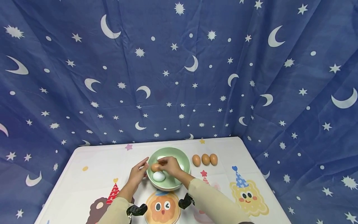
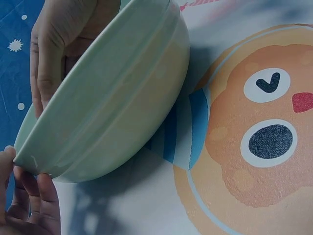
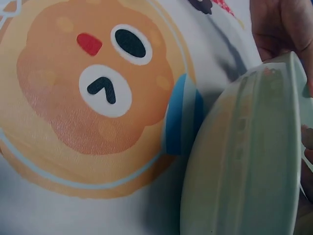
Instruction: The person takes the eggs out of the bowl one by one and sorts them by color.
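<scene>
A pale green bowl stands on the table, and my left hand pinches its left rim between thumb and fingertips. In the left wrist view, that left hand has the thumb at the rim and the other fingers against the outer wall. My right hand reaches into the bowl and grips a brown egg with its fingertips. Right beside that egg lies a white egg. More white shows partly behind the right hand. Both wrist views have the bowl's wall hiding the eggs.
Three brown eggs stand in a row right of the bowl: a left one, a middle one and a right one. The white tablecloth has cartoon prints. A blue curtain with moons and stars hangs behind the table.
</scene>
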Available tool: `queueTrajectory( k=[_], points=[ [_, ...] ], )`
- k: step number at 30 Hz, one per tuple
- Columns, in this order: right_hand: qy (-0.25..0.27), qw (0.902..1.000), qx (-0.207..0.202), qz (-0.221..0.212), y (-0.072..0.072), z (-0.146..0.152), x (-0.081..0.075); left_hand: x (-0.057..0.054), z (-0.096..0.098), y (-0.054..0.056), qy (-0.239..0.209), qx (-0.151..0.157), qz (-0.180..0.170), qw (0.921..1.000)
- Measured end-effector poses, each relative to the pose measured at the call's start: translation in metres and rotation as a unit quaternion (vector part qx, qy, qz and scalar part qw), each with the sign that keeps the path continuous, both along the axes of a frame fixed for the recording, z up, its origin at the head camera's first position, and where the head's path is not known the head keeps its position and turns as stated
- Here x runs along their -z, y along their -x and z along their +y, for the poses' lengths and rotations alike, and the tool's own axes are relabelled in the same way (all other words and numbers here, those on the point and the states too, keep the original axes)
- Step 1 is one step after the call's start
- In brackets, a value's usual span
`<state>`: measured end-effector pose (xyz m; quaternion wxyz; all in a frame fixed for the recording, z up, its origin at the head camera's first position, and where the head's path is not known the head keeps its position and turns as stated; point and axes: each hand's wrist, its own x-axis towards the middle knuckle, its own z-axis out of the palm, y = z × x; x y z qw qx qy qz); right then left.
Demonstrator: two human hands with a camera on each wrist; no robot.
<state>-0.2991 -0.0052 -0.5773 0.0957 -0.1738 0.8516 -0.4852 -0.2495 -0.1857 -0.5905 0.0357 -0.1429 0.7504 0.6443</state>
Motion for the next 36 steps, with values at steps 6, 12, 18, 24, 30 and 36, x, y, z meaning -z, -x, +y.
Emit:
queueTrajectory(
  k=[6, 12, 18, 24, 30, 36],
  points=[
    [-0.063, 0.9965, -0.019, 0.051, 0.001, -0.003, 0.003, -0.001, 0.0, -0.001, -0.008, -0.002, 0.002, 1.0],
    [-0.107, 0.9907, -0.013, 0.082, 0.0, -0.008, 0.002, -0.002, -0.001, 0.0, -0.022, -0.003, 0.0, 0.9998],
    [-0.143, 0.9816, 0.003, 0.126, -0.006, -0.014, -0.001, -0.001, -0.006, 0.003, -0.039, 0.004, -0.004, 0.9992],
    [-0.178, 0.9769, 0.021, 0.117, -0.008, -0.021, -0.004, -0.002, -0.01, 0.005, -0.047, 0.012, -0.007, 0.9988],
    [-0.171, 0.9796, 0.031, 0.102, -0.007, -0.022, 0.0, -0.003, -0.009, 0.005, -0.05, 0.014, -0.015, 0.9985],
    [-0.157, 0.9825, 0.029, 0.096, -0.004, -0.021, 0.002, -0.004, -0.01, 0.006, -0.054, 0.008, -0.025, 0.9982]
  ],
)
